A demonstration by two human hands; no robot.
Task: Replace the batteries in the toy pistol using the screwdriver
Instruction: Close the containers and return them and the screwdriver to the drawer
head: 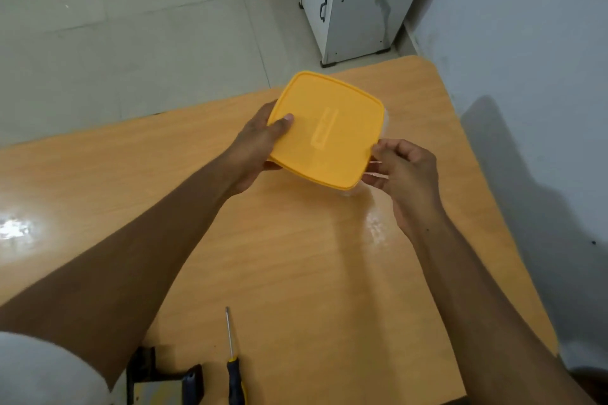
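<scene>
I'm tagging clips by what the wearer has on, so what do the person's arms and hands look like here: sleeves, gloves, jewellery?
Both forearms are bare down to the wrists. The left hand and right hand wear no gloves, and no rings, watch or bracelets show. A light grey sleeve covers the left upper arm at the bottom left corner. No sleeve shows on the right arm.

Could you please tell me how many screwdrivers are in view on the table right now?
1. The screwdriver lies on the table near its front edge, tip pointing away; others may be hidden inside the lidded box.

Plain office-like room: tiled floor (pixel 131 26), metal cabinet (pixel 355 0), laminate desk (pixel 296 256).
</scene>
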